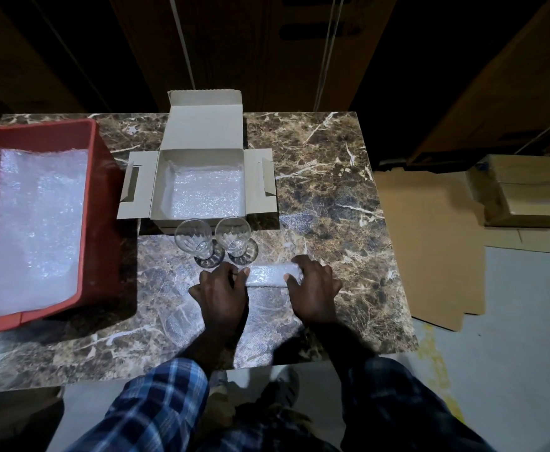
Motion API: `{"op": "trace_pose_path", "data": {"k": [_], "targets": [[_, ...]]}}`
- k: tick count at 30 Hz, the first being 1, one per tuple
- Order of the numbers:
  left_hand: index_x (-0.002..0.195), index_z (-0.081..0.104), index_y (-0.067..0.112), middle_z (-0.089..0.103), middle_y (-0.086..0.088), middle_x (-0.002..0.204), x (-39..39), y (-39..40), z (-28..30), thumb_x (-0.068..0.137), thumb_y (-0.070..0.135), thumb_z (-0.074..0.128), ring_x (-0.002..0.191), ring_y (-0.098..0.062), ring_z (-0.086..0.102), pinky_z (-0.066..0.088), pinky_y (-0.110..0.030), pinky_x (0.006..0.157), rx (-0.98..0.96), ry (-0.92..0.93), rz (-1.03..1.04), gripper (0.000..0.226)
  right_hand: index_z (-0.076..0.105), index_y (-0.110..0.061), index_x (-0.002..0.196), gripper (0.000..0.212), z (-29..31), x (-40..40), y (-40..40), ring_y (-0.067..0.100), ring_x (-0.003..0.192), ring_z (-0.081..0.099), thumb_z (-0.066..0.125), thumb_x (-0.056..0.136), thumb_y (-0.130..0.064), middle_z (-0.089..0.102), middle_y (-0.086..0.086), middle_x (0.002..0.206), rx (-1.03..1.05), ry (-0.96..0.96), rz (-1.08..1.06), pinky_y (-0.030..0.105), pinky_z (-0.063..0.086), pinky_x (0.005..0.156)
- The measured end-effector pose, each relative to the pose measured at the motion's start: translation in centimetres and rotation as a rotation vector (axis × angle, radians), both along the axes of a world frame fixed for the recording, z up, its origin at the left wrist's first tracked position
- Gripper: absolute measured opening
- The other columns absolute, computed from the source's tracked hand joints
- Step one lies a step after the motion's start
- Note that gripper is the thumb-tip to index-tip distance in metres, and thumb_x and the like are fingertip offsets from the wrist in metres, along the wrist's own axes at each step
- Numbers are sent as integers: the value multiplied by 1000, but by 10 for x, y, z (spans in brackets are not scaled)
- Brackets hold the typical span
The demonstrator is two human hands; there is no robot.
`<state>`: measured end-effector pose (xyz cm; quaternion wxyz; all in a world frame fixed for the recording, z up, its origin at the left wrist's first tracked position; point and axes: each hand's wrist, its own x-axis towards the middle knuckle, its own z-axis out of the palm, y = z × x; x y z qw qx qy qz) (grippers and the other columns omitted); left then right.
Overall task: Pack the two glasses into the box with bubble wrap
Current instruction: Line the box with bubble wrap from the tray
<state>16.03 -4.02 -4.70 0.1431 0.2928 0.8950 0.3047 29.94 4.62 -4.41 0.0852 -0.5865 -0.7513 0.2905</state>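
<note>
Marble-patterned brown table [332,177] fills my view, and I take the open cardboard box [202,132] on it as my mark. Left of the box stands a red crate [99,223] holding bubble wrap. The box is lined with bubble wrap [206,194]. A clear sheet [267,318] lies nearer me than the box, its far edge rolled up [267,275]. My left hand [221,295] and right hand [314,288] pinch that roll, fingers curled over it. Two glasses [192,238] [233,234] stand upright just in front of the box, side by side.
</note>
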Motion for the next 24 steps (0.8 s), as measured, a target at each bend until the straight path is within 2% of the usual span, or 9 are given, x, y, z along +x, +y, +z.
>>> {"op": "trace_pose_path", "data": {"k": [2,6,9,12,14,17,19,22,24], "targets": [[82,61,20,64,5,78,-4,0,-1,91,38,69,96,-30,53,16,-33,79,-27,40,-46,22,58,-31,128,34,2,-2,0,25,118,47,59,95,-35,63,1,119,20,-72,20,44,28,94],[93,63,17,68,-1,93,-8,-1,-2,92,38,68,101,-30,54,23,-38,82,-59,108,-119,21,57,-31,131,32,3,-1,0,26,112,50,46,101,-35,63,4,116,137,-208,111,43,32,89],[105,68,21,67,-4,105,-7,-3,-7,95,37,62,104,-31,54,27,-41,83,-72,171,-182,20,55,-27,132,35,-2,1,-1,28,105,52,51,98,-33,60,6,112,226,-223,144,44,34,86],[107,73,27,65,-6,102,-10,-4,-10,93,41,53,100,-32,56,29,-42,82,-124,233,-263,29,61,-30,127,35,-3,-3,-2,29,104,54,57,92,-24,59,5,112,260,-224,146,43,35,84],[109,74,28,62,-5,97,-13,-7,-9,93,39,51,93,-31,57,28,-41,79,-125,296,-319,30,66,-29,124,40,-5,-3,-4,30,106,55,52,88,-16,61,7,117,303,-210,175,42,34,85],[119,68,34,60,-3,103,-16,-12,-7,89,26,57,94,-28,54,29,-41,78,-132,389,-416,34,67,-22,126,50,-8,2,-6,32,116,52,35,87,-19,60,14,131,337,-141,346,41,32,93],[122,67,37,59,-4,109,-17,-13,-6,87,24,59,96,-27,52,29,-40,79,-160,433,-478,38,67,-20,126,54,-9,6,-5,36,125,51,31,86,-21,58,15,135,318,-170,455,46,31,105],[122,67,36,58,-4,114,-18,-14,-7,84,22,71,99,-28,51,32,-41,79,-194,433,-519,41,62,-23,134,54,-6,10,-4,37,138,42,32,91,-34,51,14,146,263,-276,475,57,27,116],[126,64,35,54,-4,120,-19,-15,-5,84,26,68,102,-28,49,35,-42,81,-223,433,-543,43,63,-25,134,51,-7,13,-5,37,142,38,33,97,-44,48,16,149,251,-271,453,58,22,117]]}}
